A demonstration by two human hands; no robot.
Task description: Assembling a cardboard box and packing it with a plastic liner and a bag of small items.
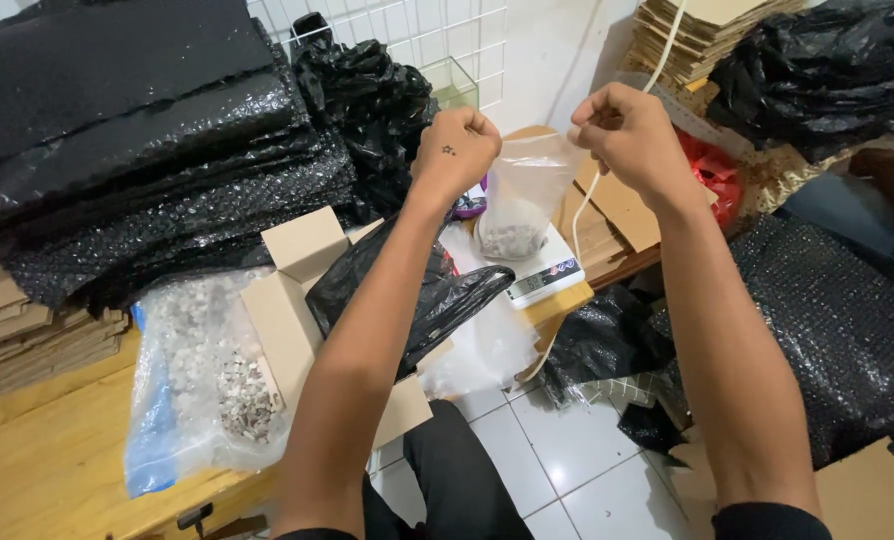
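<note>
My left hand and my right hand are both closed on the top edge of a small clear plastic bag. The bag hangs between them and holds a heap of small greyish pieces at its bottom. Its base rests on a white digital scale standing on a wooden surface. My left fist pinches the bag's left corner, my right fist its right corner.
A big clear bag of the same small pieces lies on the wooden table at left, beside an open cardboard box lined with a black plastic bag. Black bubble-wrap stacks fill the left; cardboard sheets at back right.
</note>
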